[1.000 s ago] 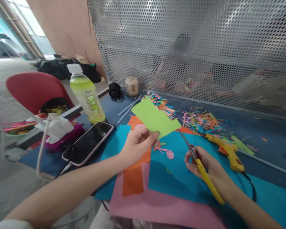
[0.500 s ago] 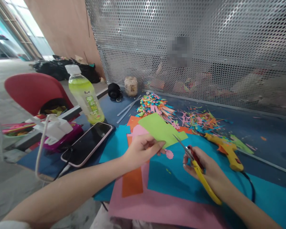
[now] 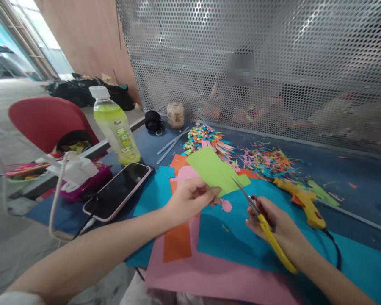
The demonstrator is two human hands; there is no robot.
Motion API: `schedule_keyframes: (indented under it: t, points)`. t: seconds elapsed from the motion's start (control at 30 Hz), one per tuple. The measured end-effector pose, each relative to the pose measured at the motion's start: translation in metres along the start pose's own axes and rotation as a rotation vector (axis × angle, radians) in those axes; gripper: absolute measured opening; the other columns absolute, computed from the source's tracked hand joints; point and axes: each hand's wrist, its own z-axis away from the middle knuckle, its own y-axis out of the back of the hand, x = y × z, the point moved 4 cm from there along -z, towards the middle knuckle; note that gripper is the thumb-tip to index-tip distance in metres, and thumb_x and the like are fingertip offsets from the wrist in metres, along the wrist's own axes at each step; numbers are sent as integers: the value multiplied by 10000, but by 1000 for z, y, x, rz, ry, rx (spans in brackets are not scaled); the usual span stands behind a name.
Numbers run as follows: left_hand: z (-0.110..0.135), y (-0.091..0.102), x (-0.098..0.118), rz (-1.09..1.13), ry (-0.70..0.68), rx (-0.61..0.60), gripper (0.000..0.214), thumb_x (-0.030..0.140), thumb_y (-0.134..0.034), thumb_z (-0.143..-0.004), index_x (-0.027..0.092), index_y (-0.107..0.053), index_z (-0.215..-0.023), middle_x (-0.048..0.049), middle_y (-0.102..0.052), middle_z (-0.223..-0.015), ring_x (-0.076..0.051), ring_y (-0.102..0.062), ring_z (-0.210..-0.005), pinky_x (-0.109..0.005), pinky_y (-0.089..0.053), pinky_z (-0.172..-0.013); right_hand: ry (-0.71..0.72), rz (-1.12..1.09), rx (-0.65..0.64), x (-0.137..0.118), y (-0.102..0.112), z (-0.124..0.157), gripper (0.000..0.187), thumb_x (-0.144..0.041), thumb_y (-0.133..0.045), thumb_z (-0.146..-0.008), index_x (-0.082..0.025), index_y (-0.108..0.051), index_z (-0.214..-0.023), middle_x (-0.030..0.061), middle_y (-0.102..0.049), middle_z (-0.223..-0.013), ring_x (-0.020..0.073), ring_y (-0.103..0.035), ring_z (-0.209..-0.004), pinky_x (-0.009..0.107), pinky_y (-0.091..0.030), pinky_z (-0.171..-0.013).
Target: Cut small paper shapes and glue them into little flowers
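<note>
My left hand [image 3: 195, 195] pinches a sheet of light green paper [image 3: 209, 167] between thumb and fingers. Just under its fingertips shows a small pink scalloped paper piece [image 3: 226, 206]; I cannot tell whether the hand holds it. My right hand [image 3: 269, 216] is closed around scissors [image 3: 274, 245] with yellow and dark red handles. The scissor tips lie at the green paper's right part, pointing up and left. Beneath both hands are blue paper [image 3: 228, 241], pink paper [image 3: 209, 275] and an orange strip [image 3: 178, 243].
Behind the hands lies a pile of colourful paper strips [image 3: 206, 140], with thin paper scraps [image 3: 269, 161] beside it. A yellow glue gun [image 3: 300, 199] rests at right. At left are a phone [image 3: 119, 190], a drink bottle [image 3: 117, 131] and a purple box [image 3: 85, 182]. Perforated metal [image 3: 257, 34] borders the table.
The whole view has shifted very slightly. Both hands keep nearly the same pose, with the green paper and the scissors still in them.
</note>
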Motion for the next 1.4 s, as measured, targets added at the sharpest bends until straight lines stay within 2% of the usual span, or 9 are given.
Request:
schedule_keyframes:
  t: [0.1,0.37,0.47,0.6,0.83,1.17,1.4]
  points:
    - [0,0,1,-10,2,5,259,370,-603,-762,132,-613,-662,-38,-684,-616,-93,-589,-516,-183,-486,-501,-36,8,-51,-2,-1,0,294,-447,-583,-739,-219,-398,-721,-29,-489,-658,123,-498,-590,246,-429,-503]
    - [-1,1,3,-39,14,16,267,369,-600,-762,138,-593,-628,-33,-671,-584,-98,-588,-505,-188,-476,-483,-124,20,-77,0,0,1,293,-445,-590,-733,-225,-398,-709,-57,-451,-569,95,-402,-451,245,-357,-415]
    - [0,2,1,-41,20,22,288,385,-601,-759,144,-577,-602,-32,-658,-562,-105,-595,-511,-192,-476,-484,-110,29,-55,1,0,-1,285,-444,-593,-731,-222,-417,-699,-56,-451,-548,97,-405,-449,240,-346,-411]
    - [0,1,0,-19,16,-15,267,385,-591,-767,139,-605,-664,-40,-679,-623,-97,-586,-526,-190,-482,-506,-75,34,-26,0,0,-2,287,-441,-605,-717,-214,-431,-687,-37,-486,-592,107,-447,-517,240,-379,-461]
    - [1,-2,0,-24,30,-95,285,374,-566,-787,124,-601,-655,-46,-655,-598,-93,-560,-513,-195,-469,-502,-74,16,-49,2,0,0,280,-446,-596,-731,-218,-433,-722,-27,-494,-638,126,-487,-570,246,-388,-479]
    - [1,-2,-1,-56,33,-115,287,376,-562,-792,133,-607,-646,-34,-654,-588,-85,-559,-497,-183,-467,-494,-104,56,-93,0,1,1,300,-463,-581,-748,-227,-399,-711,-68,-421,-529,94,-396,-426,248,-331,-412]
    - [1,0,0,-142,22,-104,310,376,-540,-807,128,-611,-634,-41,-651,-584,-80,-523,-486,-186,-435,-470,-82,68,-60,0,1,-1,280,-448,-595,-736,-221,-435,-697,-50,-460,-544,102,-422,-448,250,-338,-417]
